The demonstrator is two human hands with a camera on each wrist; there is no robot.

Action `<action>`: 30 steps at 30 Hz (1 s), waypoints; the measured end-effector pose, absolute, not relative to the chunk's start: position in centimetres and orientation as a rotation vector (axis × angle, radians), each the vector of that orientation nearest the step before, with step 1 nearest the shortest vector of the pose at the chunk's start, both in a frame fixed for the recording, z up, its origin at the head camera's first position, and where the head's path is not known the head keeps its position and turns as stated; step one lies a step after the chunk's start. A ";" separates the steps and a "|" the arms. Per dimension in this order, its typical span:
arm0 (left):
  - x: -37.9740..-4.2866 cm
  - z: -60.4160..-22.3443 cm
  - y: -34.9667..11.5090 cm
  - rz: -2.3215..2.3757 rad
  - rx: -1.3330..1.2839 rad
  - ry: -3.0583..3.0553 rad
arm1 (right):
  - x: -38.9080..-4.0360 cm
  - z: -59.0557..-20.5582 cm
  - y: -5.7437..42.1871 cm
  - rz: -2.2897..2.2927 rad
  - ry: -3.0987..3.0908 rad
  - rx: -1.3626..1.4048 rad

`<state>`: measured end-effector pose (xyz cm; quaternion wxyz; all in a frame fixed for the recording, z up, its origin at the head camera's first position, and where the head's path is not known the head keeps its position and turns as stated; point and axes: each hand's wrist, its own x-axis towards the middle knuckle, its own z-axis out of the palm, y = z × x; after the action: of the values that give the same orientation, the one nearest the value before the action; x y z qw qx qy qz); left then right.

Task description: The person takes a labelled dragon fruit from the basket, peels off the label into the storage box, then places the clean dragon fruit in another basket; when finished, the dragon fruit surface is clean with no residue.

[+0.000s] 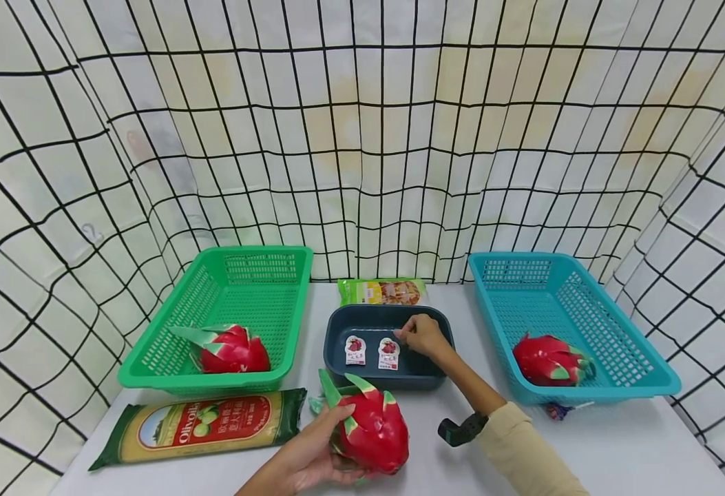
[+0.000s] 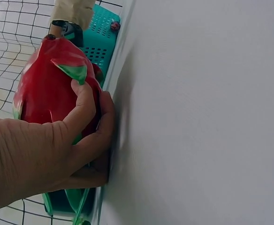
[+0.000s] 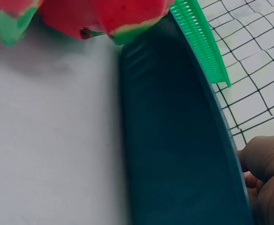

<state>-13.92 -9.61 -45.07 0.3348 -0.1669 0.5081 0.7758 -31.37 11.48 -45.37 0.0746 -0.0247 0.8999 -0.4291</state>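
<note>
A red dragon fruit (image 1: 374,430) with green-tipped scales is in my left hand (image 1: 321,448), in front of the dark blue tray (image 1: 331,365). In the left wrist view, the left thumb and fingers (image 2: 87,110) grip its side. Two white labels printed with dragon fruit lie in the tray, a left label (image 1: 354,351) and a right label (image 1: 389,355). Over the tray, my right hand (image 1: 423,334) has its fingers bent, fingertips right at the right label's upper corner; I cannot tell whether they pinch it. The right wrist view shows this hand (image 3: 268,173) partly behind the tray wall.
A green basket (image 1: 213,256) at left holds another dragon fruit (image 1: 235,350); a blue basket (image 1: 637,386) at right holds one too (image 1: 548,359). A long pasta bag (image 1: 201,427) lies front left. Behind the tray sits a green food packet (image 1: 383,292). Black netting surrounds the white table.
</note>
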 end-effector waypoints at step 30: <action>-12.0 -41.9 -9.5 1.968 -0.018 1.453 | -27.2 -35.2 32.1 -1.487 3.016 0.102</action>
<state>-12.02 -9.54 -41.89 0.3406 -0.0068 0.5583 0.7564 -27.19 32.05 -35.20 -0.1109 0.0301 0.8910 -0.4393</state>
